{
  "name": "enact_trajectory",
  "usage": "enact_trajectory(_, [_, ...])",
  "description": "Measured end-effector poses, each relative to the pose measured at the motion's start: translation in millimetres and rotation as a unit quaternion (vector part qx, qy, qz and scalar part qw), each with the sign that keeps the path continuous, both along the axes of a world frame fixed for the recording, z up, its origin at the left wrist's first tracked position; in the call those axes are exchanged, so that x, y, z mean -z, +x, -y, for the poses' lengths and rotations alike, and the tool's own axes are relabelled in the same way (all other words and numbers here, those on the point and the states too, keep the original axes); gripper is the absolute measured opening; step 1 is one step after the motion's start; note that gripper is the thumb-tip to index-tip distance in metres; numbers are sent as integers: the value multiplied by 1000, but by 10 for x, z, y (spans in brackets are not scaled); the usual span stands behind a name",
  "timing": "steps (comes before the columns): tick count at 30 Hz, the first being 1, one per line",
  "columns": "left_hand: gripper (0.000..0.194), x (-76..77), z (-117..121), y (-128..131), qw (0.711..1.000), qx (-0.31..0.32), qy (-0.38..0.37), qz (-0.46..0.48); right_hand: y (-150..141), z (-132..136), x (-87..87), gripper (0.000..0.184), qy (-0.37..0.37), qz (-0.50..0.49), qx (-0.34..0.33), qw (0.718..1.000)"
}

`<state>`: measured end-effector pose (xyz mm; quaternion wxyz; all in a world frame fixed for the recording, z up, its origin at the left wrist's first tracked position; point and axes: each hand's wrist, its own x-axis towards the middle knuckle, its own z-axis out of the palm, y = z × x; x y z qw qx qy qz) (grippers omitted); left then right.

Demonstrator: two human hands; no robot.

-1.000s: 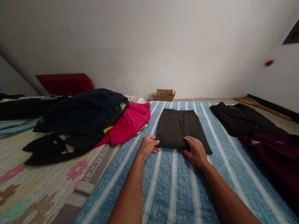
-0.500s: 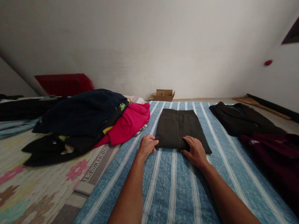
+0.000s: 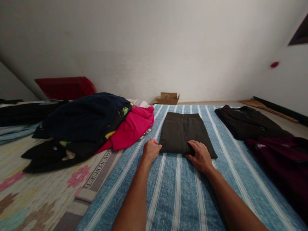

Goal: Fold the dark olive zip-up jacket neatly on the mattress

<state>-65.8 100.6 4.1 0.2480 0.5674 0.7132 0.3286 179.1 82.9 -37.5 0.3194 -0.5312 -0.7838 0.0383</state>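
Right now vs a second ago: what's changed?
The left hand has eased slightly leftward at the near-left corner of the folded dark garment; its fingers show less there, and whether it still touches is unclear. No fresh hold is visible. Unchanged: the right hand on the garment's near edge, the garment itself, the clothes pile and the maroon garment.

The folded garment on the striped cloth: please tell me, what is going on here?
A person is handling the folded garment bare-handed; it lies flat on the striped cloth. The right grip rests on its near part, just right of the middle. The left grip is at its near left corner; whether it pinches is unclear. A heap of clothes is to the left, a blackish garment and a maroon one to the right.
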Motion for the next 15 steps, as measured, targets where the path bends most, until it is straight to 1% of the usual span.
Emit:
enact_trajectory(2, [14,-55,20,23,996,-12,13,-90,1,-6,4,49,-1,0,-1,1000])
enact_trajectory(4, [14,-125,65,72,984,-26,40,-172,-1,-9,6,49,-3,-1,-2,1000])
enact_trajectory(7, [19,-206,160,207,958,-31,121,-257,-13,-4,0,49,-3,-3,1,1000])
enact_trajectory(9, [21,-221,219,339,941,-2,191,-279,-27,3,-6,49,-1,-6,3,1000])
enact_trajectory(11, [23,-210,250,499,927,48,244,-281,-42,8,-11,49,-2,-8,6,1000])
enact_trajectory(13, [25,-192,240,675,919,100,259,-280,-55,5,-11,49,-6,-8,9,1000])
enact_trajectory(15, [26,-179,184,849,918,141,238,-285,-65,-4,-9,50,-13,-8,10,1000])
